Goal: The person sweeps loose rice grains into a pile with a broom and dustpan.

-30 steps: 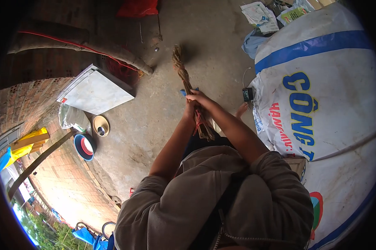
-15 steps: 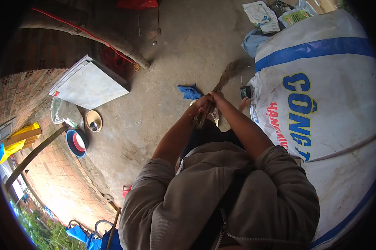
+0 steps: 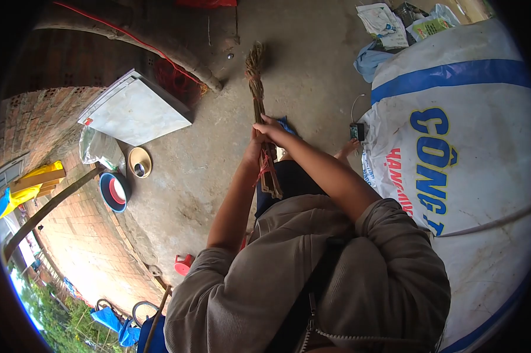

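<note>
Both my hands are wrapped around a straw broom, a bundle of brown stalks bound with red string near its lower end. My left hand grips it just below my right hand, and the two hands touch. The broom's bushy, twisted end points away from me, over the concrete floor. Its cut stalk ends lie close to my body. A blue cloth on the floor is mostly hidden behind my right hand.
A huge white sack with blue lettering fills the right side. Near it are a small black box and a bare foot. To the left stand a white slab-like box, a blue basin and a wooden pole.
The broom has swung up and leftward, its bushy end moving from right of my hands to farther ahead. Both hands have shifted left with it. The blue cloth has become mostly covered.
</note>
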